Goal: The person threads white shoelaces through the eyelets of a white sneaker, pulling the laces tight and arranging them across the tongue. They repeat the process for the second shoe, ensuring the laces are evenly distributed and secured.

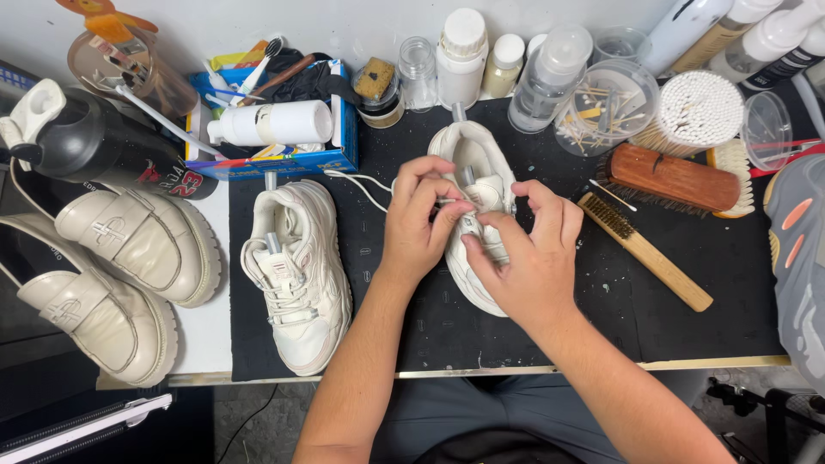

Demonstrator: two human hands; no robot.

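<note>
A white sneaker (478,159) lies on the black mat (430,326), toe toward me, with a shoe tree inside. My left hand (421,225) pinches its white lace (357,180) near the tongue. My right hand (524,258) rests on the sneaker's forefoot, its fingers closed on the lacing. The lace's loose end trails left across the mat. The matching white sneaker (296,266) lies laced to the left of my left forearm, untouched.
Two cream loafers (129,258) sit at the left edge. A wooden brush (666,176) and a thin handled brush (644,249) lie right. Bottles, jars, cotton swabs (692,112) and a blue box (284,159) line the back. A grey sneaker (799,258) is far right.
</note>
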